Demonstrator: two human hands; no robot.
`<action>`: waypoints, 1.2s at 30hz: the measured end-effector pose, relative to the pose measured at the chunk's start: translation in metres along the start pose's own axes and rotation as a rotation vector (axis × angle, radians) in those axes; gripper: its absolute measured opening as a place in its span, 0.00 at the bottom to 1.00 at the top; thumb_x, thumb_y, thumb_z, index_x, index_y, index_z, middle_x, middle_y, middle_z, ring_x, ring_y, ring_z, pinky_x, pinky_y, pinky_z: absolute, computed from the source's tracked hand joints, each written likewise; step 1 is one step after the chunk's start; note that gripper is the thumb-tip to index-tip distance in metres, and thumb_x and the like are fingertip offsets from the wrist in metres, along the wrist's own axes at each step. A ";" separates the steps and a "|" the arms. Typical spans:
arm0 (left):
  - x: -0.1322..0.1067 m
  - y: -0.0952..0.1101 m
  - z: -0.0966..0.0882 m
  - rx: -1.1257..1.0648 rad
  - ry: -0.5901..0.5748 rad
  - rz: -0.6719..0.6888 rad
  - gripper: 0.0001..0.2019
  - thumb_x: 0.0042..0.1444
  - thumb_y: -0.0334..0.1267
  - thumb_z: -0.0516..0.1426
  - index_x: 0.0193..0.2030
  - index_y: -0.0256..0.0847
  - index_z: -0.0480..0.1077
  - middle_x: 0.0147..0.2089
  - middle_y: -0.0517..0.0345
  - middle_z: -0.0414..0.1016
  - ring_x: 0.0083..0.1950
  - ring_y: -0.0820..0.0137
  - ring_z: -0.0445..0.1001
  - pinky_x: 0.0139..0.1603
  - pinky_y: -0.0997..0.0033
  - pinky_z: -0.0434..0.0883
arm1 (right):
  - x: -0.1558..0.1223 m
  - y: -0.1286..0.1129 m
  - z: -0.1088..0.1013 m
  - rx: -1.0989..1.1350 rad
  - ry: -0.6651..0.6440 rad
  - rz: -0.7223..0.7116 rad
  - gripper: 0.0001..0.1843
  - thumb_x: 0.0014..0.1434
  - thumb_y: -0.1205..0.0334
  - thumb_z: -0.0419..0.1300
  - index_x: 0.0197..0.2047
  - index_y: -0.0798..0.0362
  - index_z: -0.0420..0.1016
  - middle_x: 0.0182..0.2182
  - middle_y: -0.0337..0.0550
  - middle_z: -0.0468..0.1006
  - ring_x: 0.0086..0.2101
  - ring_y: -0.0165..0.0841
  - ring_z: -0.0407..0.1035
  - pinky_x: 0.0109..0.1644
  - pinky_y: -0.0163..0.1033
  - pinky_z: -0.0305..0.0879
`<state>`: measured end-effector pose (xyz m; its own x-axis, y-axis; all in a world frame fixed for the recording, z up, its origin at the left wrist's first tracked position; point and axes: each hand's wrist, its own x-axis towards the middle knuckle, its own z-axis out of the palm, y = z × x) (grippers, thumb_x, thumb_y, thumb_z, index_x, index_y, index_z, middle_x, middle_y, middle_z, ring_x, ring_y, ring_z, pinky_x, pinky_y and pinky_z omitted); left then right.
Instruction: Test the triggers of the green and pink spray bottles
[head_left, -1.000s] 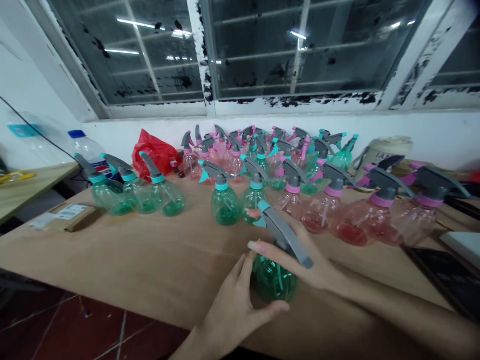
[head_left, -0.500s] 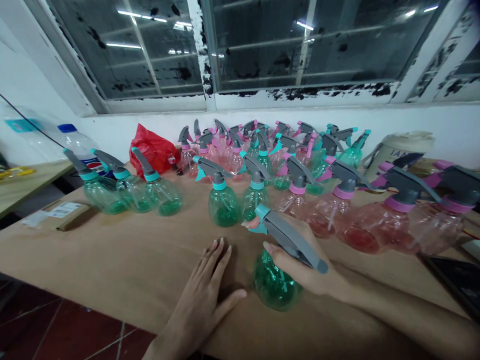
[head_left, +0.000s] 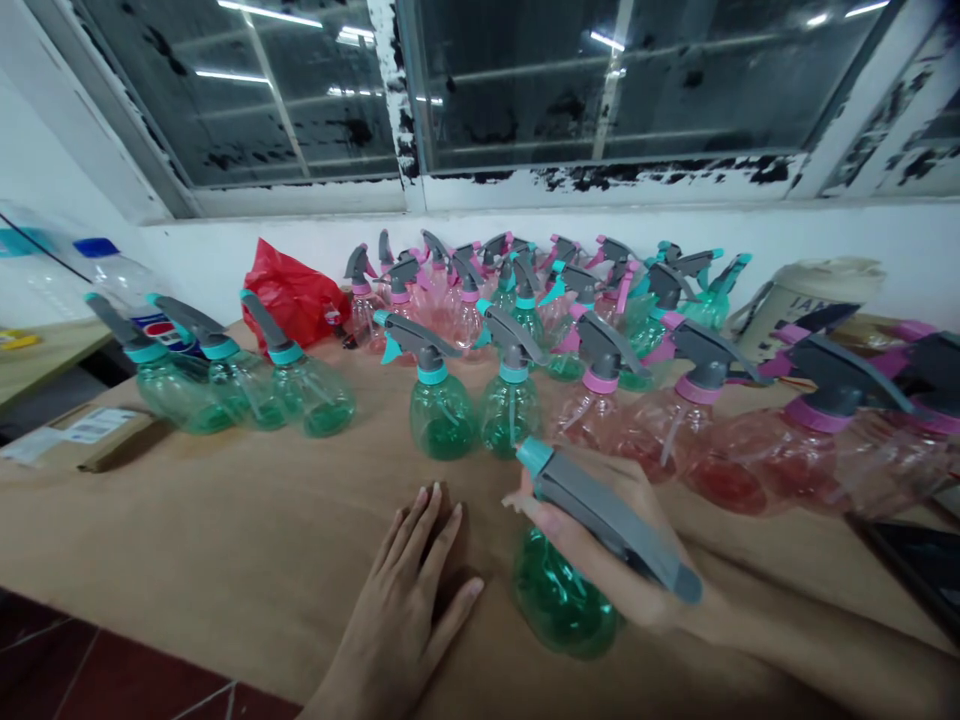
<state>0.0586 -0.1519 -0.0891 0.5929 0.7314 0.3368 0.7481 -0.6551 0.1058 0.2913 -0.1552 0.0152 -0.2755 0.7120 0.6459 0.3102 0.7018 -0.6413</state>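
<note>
My right hand (head_left: 611, 545) is wrapped round the neck of a green spray bottle (head_left: 562, 595) with a grey trigger head and teal nozzle, near the table's front edge. My left hand (head_left: 405, 600) lies flat on the brown table (head_left: 225, 520) just left of that bottle, fingers stretched out, holding nothing. Beyond the hands stand two green spray bottles (head_left: 442, 410) and a row of pink ones (head_left: 675, 440).
Three green spray bottles (head_left: 247, 385) stand at the left. Several more pink and green bottles (head_left: 540, 290) crowd the back by the wall. A red bag (head_left: 289, 295), a cola bottle (head_left: 127, 290), a cardboard packet (head_left: 82, 440) and a white bucket (head_left: 814, 295) are also around.
My left hand let go of the green bottle's body and came to rest flat on the table. My right hand keeps the bottle, now a little nearer me and to the right.
</note>
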 end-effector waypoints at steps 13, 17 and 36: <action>0.004 0.003 -0.004 0.095 0.013 0.026 0.28 0.66 0.46 0.50 0.67 0.34 0.55 0.71 0.39 0.54 0.71 0.51 0.53 0.63 0.44 0.63 | -0.005 0.012 0.002 0.068 0.038 0.056 0.12 0.59 0.67 0.59 0.47 0.50 0.73 0.38 0.40 0.77 0.39 0.32 0.73 0.48 0.38 0.69; 0.005 0.005 -0.006 0.098 0.017 0.003 0.26 0.66 0.47 0.50 0.66 0.35 0.56 0.70 0.40 0.55 0.70 0.53 0.54 0.63 0.45 0.64 | -0.006 0.011 0.002 0.091 0.040 0.057 0.11 0.59 0.68 0.59 0.46 0.49 0.72 0.38 0.40 0.77 0.40 0.32 0.73 0.48 0.38 0.69; 0.008 0.010 -0.005 0.109 0.013 -0.068 0.24 0.67 0.44 0.48 0.67 0.38 0.56 0.70 0.44 0.57 0.70 0.56 0.54 0.65 0.48 0.63 | -0.003 0.009 -0.009 0.085 -0.094 0.051 0.09 0.60 0.68 0.55 0.41 0.50 0.74 0.30 0.39 0.74 0.33 0.34 0.71 0.39 0.40 0.68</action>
<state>0.0692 -0.1537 -0.0809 0.5360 0.7708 0.3444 0.8150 -0.5788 0.0270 0.3028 -0.1515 0.0114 -0.3461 0.7433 0.5725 0.2492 0.6611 -0.7077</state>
